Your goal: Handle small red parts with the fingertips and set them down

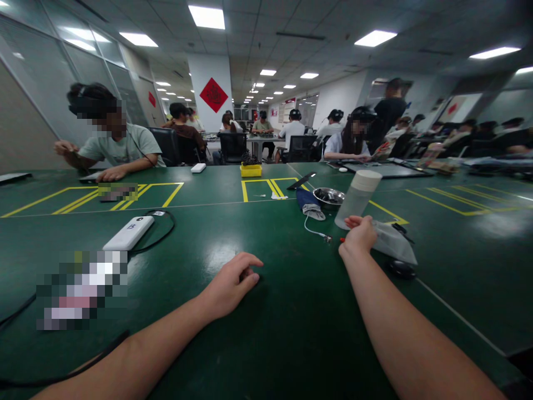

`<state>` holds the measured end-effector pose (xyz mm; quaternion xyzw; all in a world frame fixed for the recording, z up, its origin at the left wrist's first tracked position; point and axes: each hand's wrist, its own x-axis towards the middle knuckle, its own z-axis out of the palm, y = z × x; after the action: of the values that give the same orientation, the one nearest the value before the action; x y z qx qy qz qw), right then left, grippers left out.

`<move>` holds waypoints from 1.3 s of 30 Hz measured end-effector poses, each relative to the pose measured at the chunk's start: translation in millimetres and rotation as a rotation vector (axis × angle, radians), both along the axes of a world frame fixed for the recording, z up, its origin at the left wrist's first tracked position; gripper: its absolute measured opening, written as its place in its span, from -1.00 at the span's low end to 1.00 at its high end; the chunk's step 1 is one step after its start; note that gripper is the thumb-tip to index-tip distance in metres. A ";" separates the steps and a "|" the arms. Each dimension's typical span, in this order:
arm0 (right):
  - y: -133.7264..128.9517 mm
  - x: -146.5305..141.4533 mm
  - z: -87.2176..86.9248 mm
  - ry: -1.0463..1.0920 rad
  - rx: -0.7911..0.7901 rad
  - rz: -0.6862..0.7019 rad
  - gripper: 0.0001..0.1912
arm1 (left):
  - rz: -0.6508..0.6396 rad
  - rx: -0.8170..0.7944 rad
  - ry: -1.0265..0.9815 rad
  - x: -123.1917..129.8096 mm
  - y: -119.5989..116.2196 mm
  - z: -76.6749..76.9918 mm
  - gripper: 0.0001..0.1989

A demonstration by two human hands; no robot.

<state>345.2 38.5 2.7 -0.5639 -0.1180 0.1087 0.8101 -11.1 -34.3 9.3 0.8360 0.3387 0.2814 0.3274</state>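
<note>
My left hand (233,280) rests low over the green table (287,328). Its index finger and thumb are apart, the other fingers curl under, and I see nothing in it. My right hand (360,234) is farther forward on the right, fingers curled closed; what they hold is hidden. A small red-orange tip (342,240) shows at its left side. Just behind it stands a frosted bottle (357,200) with a pale lid. A translucent plastic bag (395,244) lies against the hand's right side, with a black mouse (401,269) close by.
A metal bowl (328,196) of dark small parts, a blue pouch (310,203) and a white cable (314,231) lie beyond my hands. On the left is a white power bank (130,233) with a black cable. A yellow box (251,170) stands farther back. Co-workers sit around.
</note>
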 end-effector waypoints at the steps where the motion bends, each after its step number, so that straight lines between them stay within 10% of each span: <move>1: -0.8 1.0 -0.8 -0.001 -0.030 0.024 -0.56 | -0.001 0.001 0.002 0.1 -0.2 0.1 -0.76; 14: -3.7 -24.9 -12.4 -0.189 -0.446 0.525 -0.52 | -0.007 -0.009 0.000 0.3 -0.8 4.5 -0.78; 22: -17.8 -90.3 -2.7 -0.165 -0.346 0.819 -0.51 | -0.005 -0.004 -0.001 0.4 0.6 2.9 -0.77; 30: -54.0 -162.0 4.8 -0.017 -0.095 1.649 -0.47 | 0.086 -0.006 -0.046 3.7 2.5 -0.5 -0.74; 39: -52.3 -145.0 13.5 -1.087 -0.467 1.316 -0.74 | 0.301 -0.004 0.031 0.1 10.0 -9.4 -0.63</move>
<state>200.2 -13.8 16.2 -0.5062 -0.7621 0.2911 0.2795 -11.0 -24.3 -0.1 0.7795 0.4655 0.3139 0.2779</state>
